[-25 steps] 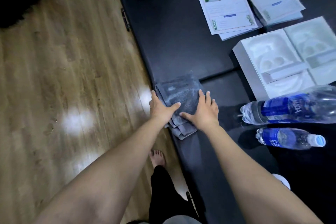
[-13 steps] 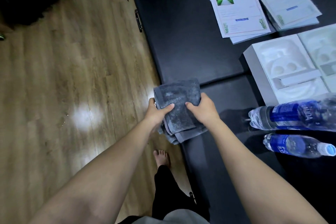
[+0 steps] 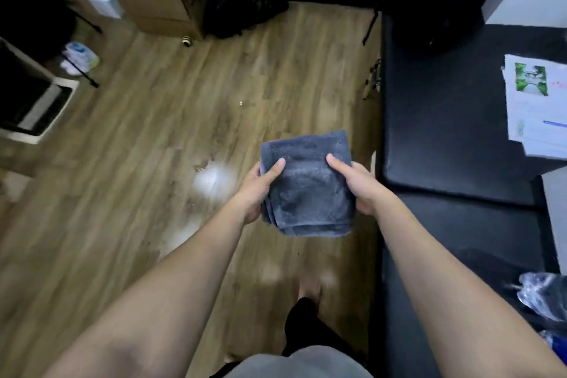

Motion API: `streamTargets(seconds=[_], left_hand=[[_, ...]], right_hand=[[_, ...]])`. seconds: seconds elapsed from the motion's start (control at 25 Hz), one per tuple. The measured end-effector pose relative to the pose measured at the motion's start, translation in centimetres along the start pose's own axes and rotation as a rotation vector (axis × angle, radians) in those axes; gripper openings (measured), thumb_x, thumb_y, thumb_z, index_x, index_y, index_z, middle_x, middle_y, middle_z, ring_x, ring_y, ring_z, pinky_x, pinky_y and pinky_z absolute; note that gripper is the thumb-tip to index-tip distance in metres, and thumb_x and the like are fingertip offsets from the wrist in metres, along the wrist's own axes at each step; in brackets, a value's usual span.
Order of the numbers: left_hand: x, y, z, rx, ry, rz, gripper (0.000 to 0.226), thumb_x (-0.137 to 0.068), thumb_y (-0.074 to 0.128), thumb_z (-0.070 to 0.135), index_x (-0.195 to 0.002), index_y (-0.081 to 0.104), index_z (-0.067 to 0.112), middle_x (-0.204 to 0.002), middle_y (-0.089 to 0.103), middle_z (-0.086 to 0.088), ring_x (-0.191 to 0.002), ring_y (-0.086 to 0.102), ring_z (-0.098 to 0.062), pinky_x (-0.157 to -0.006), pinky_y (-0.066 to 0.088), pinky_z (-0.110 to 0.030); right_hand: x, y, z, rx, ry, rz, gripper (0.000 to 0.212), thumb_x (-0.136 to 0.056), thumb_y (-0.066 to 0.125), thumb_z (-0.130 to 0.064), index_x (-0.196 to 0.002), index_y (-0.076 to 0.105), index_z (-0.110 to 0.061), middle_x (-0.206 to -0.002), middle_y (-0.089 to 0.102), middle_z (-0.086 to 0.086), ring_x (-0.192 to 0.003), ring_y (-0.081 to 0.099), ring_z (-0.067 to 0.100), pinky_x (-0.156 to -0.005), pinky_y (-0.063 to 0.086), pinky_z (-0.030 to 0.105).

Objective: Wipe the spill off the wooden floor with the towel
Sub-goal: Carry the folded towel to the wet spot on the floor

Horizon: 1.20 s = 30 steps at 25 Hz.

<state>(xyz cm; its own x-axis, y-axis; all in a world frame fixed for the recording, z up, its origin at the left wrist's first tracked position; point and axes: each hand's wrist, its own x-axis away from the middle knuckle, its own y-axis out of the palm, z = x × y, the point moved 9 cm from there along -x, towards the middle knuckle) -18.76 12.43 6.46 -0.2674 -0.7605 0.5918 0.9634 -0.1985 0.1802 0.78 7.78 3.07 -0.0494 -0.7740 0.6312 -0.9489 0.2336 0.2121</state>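
You hold the folded grey towel (image 3: 306, 184) in both hands, left hand (image 3: 256, 190) and right hand (image 3: 359, 186) pinching its side edges, above the wooden floor (image 3: 122, 178) near the black bench's edge. It's soft, light and floppy: keep it folded, palm flat on top. The spill (image 3: 211, 176) is probably that patch left of the towel; glare hides its outline.

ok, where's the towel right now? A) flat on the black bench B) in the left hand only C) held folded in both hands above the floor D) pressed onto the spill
C: the folded grey towel is gripped by the left hand and the right hand, thumbs on top, above the wooden floor, right of the wet patch.
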Motion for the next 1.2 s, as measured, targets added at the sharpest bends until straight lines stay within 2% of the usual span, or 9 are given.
streamTargets(seconds=[0.2, 0.32, 0.48, 0.52, 0.6, 0.68, 0.84, 1.04, 1.2], left_hand=[[6.3, -14.1, -0.1, -0.034, 0.123, 0.328, 0.026, -0.094, 0.069, 0.049, -0.111, 0.066, 0.03, -0.099, 0.078, 0.008, -0.088, 0.076, -0.011, -0.064, 0.057, -0.024], [11.1, -22.9, -2.6, -0.048, 0.193, 0.475, 0.016, -0.098, 0.067, 0.042, -0.109, 0.062, 0.031, -0.105, 0.073, 0.008, -0.088, 0.072, -0.006, -0.067, 0.053, -0.02], [17.8, -33.0, -8.5, -0.017, 0.206, 0.624, 0.023, -0.1, 0.066, 0.034, -0.12, 0.056, 0.03, -0.11, 0.068, 0.013, -0.093, 0.066, -0.003, -0.069, 0.05, -0.011], [19.2, -34.9, -10.1, -0.013, 0.186, 0.644, 0.026, -0.1, 0.065, 0.033, -0.123, 0.054, 0.03, -0.113, 0.067, 0.013, -0.097, 0.065, -0.005, -0.076, 0.051, -0.014], [22.3, -39.4, -13.5, 0.003, 0.137, 0.684, 0.033, -0.101, 0.064, 0.033, -0.131, 0.052, 0.026, -0.123, 0.066, 0.007, -0.109, 0.065, -0.015, -0.095, 0.053, -0.032], [24.9, -43.3, -16.4, 0.018, 0.095, 0.722, 0.038, -0.102, 0.062, 0.034, -0.137, 0.05, 0.024, -0.13, 0.063, 0.003, -0.115, 0.063, -0.02, -0.101, 0.052, -0.041], [28.0, -48.6, -20.6, 0.076, 0.027, 0.788, 0.028, -0.103, 0.059, 0.035, -0.129, 0.051, 0.029, -0.128, 0.062, 0.003, -0.11, 0.063, -0.019, -0.097, 0.052, -0.039], [28.1, -53.6, -24.8, 0.239, -0.089, 0.853, 0.021, -0.105, 0.057, 0.029, -0.122, 0.056, 0.017, -0.121, 0.067, -0.006, -0.111, 0.065, -0.029, -0.098, 0.054, -0.045], [26.5, -59.6, -27.2, 0.313, -0.138, 0.915, 0.015, -0.105, 0.057, 0.03, -0.116, 0.052, 0.022, -0.114, 0.066, -0.004, -0.108, 0.065, -0.029, -0.098, 0.054, -0.049]], right_hand=[[0.7, 13.4, 2.8, 0.133, -0.029, -0.067, 0.041, -0.09, 0.069, -0.047, -0.111, 0.07, -0.012, -0.103, 0.077, 0.009, -0.095, 0.074, 0.026, -0.083, 0.059, 0.039], [2.4, 21.6, 7.1, 0.176, -0.024, -0.143, 0.035, -0.093, 0.068, -0.041, -0.114, 0.068, -0.013, -0.103, 0.077, 0.007, -0.094, 0.074, 0.024, -0.075, 0.06, 0.034], [4.9, 30.6, 14.1, 0.2, 0.041, -0.198, 0.02, -0.096, 0.067, -0.028, -0.112, 0.067, -0.017, -0.101, 0.077, 0.009, -0.086, 0.074, 0.023, -0.069, 0.059, 0.035], [5.4, 32.3, 15.7, 0.218, 0.047, -0.208, 0.018, -0.096, 0.066, -0.025, -0.112, 0.066, -0.016, -0.099, 0.077, 0.008, -0.082, 0.074, 0.022, -0.065, 0.059, 0.034], [6.7, 36.4, 19.2, 0.273, 0.069, -0.239, 0.021, -0.097, 0.065, -0.023, -0.116, 0.064, -0.013, -0.097, 0.077, 0.007, -0.079, 0.074, 0.02, -0.061, 0.058, 0.032], [7.7, 40.1, 22.3, 0.336, 0.09, -0.283, 0.024, -0.098, 0.065, -0.025, -0.118, 0.063, -0.013, -0.102, 0.076, 0.008, -0.084, 0.074, 0.022, -0.065, 0.059, 0.035], [8.8, 45.4, 27.0, 0.454, 0.142, -0.316, 0.023, -0.098, 0.064, -0.027, -0.116, 0.06, -0.014, -0.109, 0.074, 0.011, -0.095, 0.073, 0.028, -0.079, 0.061, 0.044], [6.6, 51.2, 31.0, 0.533, 0.202, -0.312, 0.023, -0.099, 0.062, -0.023, -0.118, 0.059, -0.01, -0.113, 0.072, 0.015, -0.102, 0.07, 0.033, -0.087, 0.058, 0.048], [2.8, 56.9, 34.6, 0.591, 0.241, -0.344, 0.021, -0.096, 0.067, -0.024, -0.114, 0.061, -0.014, -0.112, 0.073, 0.012, -0.102, 0.07, 0.032, -0.091, 0.057, 0.05]])
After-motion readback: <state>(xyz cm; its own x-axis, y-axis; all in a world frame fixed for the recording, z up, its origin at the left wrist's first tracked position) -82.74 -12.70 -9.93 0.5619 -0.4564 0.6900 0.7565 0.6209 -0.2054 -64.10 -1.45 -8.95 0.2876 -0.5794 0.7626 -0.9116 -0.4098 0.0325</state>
